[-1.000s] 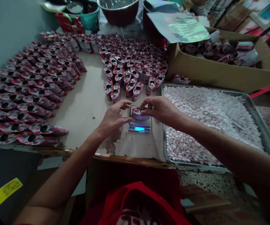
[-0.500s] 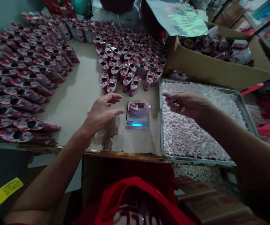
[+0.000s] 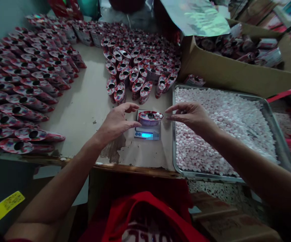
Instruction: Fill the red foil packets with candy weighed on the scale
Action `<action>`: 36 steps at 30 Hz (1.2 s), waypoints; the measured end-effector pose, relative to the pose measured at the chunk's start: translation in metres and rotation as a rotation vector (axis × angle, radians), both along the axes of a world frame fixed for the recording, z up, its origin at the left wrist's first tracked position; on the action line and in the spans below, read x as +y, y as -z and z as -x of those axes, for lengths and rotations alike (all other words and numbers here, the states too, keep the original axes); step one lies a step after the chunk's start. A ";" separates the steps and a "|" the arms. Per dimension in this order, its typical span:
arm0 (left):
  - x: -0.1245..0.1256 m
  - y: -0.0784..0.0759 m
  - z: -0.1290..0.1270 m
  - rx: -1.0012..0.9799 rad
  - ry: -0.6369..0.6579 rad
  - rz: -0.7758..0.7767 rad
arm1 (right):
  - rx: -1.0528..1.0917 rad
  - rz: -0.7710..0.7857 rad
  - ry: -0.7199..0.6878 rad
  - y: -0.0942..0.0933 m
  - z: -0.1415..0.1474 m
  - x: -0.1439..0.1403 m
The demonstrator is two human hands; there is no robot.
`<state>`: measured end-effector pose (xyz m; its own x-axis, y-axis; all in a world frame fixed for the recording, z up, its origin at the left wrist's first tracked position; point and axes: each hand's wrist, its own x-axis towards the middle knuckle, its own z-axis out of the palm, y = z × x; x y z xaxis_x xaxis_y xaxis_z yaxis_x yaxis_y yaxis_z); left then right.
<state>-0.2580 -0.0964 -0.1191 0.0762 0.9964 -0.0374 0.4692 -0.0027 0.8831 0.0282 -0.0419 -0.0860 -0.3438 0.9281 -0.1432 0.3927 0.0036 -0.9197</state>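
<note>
A red-and-white patterned oval container (image 3: pixel 143 117) stands on a small digital scale (image 3: pixel 141 135) with a lit blue display. Two white candies (image 3: pixel 159 116) sit at the right end of the container's top, beside its dark round hole. My left hand (image 3: pixel 118 121) is at the container's left end, thumb and fingers spread around that side without plainly gripping it. From the right, my right hand (image 3: pixel 189 116) reaches over the tray's edge toward the candies, its thumb and fingertips slightly apart with nothing visible between them. A metal tray (image 3: pixel 175 148) heaped with small white candies (image 3: pixel 206 148) lies under my right forearm.
Many similar containers stand in rows at the left (image 3: pixel 29 90), and another dense group (image 3: pixel 140 67) stands behind the scale. A cardboard box (image 3: pixel 226 72) of containers is behind the tray, with a shiny sheet (image 3: pixel 198 18) over its corner. The table's wooden front edge (image 3: pixel 125 169) runs near me.
My right hand has moved left from above the tray to the container's right end. My left hand has shifted slightly right, closer to the container. The two candies now show on its top.
</note>
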 end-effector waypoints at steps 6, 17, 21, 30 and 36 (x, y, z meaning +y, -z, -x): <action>0.004 0.005 -0.013 -0.073 0.057 -0.019 | -0.038 -0.029 -0.040 0.006 0.011 0.001; 0.005 0.026 -0.013 -0.204 0.092 -0.087 | 0.052 0.095 -0.067 0.004 0.021 0.007; 0.009 0.026 -0.016 -0.226 0.111 -0.088 | 0.095 0.126 -0.020 0.008 0.021 0.010; 0.012 0.017 -0.015 -0.213 0.125 -0.070 | 0.039 0.095 -0.102 0.009 0.045 0.017; 0.009 0.014 -0.001 -0.176 0.085 -0.072 | 0.056 0.195 -0.155 -0.022 0.062 0.018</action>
